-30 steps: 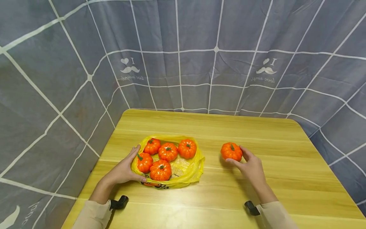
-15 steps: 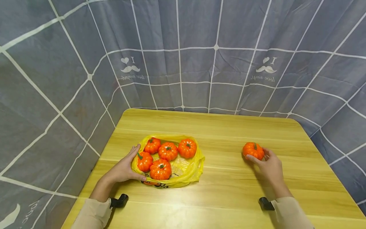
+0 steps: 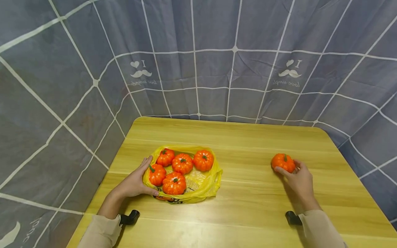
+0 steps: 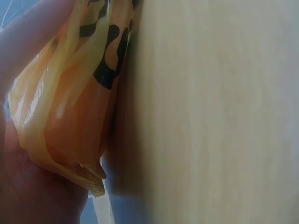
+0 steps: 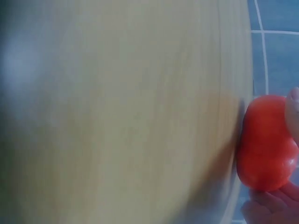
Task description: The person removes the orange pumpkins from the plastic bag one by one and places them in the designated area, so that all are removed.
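Note:
A yellow plastic bag (image 3: 201,187) lies with its mouth wide on the table, several small orange pumpkins (image 3: 174,183) with green stems inside. My left hand (image 3: 134,181) holds the bag's left side, thumb along the front rim and fingers at the back left. The left wrist view shows the bag's film (image 4: 70,112) with black print between thumb and palm. Well right of the bag, my right hand (image 3: 299,181) grips a single orange pumpkin (image 3: 283,162) between thumb and fingers. In the right wrist view this pumpkin (image 5: 266,144) is close to the tabletop; contact is unclear.
The light wood table (image 3: 242,213) has rounded far corners. A grey curtain (image 3: 214,72) with white grid lines stands behind it and along both sides. A black wrist mount (image 3: 129,218) sits at the left cuff, another black mount (image 3: 293,218) at the right.
My right hand has carried the pumpkin to the right across the table, away from the bag, slowing in the last half second. The left hand and the bag stay in place.

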Motion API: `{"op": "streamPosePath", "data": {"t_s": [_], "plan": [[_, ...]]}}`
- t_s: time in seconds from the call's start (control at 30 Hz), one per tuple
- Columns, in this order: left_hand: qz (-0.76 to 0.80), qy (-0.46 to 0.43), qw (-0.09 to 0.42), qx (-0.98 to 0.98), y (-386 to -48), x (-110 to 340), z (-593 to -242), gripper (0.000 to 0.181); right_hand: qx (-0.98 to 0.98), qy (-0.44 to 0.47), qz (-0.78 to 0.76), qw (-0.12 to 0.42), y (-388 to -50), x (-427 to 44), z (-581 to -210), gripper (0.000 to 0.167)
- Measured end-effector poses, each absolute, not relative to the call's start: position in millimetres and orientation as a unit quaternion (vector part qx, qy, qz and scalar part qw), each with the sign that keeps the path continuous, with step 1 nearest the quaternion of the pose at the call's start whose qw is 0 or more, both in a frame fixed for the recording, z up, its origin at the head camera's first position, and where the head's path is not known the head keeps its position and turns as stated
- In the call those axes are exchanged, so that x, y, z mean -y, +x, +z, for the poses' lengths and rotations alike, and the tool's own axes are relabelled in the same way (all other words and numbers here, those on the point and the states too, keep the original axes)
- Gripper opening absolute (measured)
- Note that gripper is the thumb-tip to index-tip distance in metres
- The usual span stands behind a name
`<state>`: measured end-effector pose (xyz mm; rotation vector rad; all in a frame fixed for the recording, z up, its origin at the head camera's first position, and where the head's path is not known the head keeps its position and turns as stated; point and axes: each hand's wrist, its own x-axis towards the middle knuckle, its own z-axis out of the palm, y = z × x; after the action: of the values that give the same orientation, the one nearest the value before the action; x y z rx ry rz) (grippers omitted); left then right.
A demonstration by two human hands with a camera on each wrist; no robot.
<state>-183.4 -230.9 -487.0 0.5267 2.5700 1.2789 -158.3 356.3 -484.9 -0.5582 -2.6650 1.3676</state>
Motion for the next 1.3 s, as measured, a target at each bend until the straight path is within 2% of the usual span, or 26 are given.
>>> {"op": "streamPosePath", "data": {"t_s": [0.17,0.33,0.57,0.7,0.8,1.03,1.3], "plan": [[0.442,0.177,0.113,-0.872,-182,231,-487,0.135,0.9,-0.17,0.401,0.029,-162,-358,-478,0.108],[0.444,0.174,0.115,-0.872,-182,231,-488,0.135,0.915,-0.161,0.369,0.013,-162,-351,-468,0.115],[0.444,0.176,0.114,-0.871,-183,231,-487,0.136,0.919,-0.131,0.363,0.087,-166,-330,-456,0.118],[0.444,0.175,0.113,-0.871,-182,231,-487,0.136,0.923,-0.079,0.351,0.134,-169,-318,-450,0.116],[0.442,0.173,0.113,-0.873,-181,231,-486,0.136,0.924,-0.037,0.352,0.146,-170,-306,-445,0.114],[0.438,0.172,0.113,-0.875,-182,230,-486,0.135,0.913,0.054,0.391,0.101,-182,-267,-446,0.111],[0.425,0.173,0.112,-0.882,-182,230,-484,0.136,0.905,0.116,0.406,0.05,-198,-203,-452,0.111]]}}
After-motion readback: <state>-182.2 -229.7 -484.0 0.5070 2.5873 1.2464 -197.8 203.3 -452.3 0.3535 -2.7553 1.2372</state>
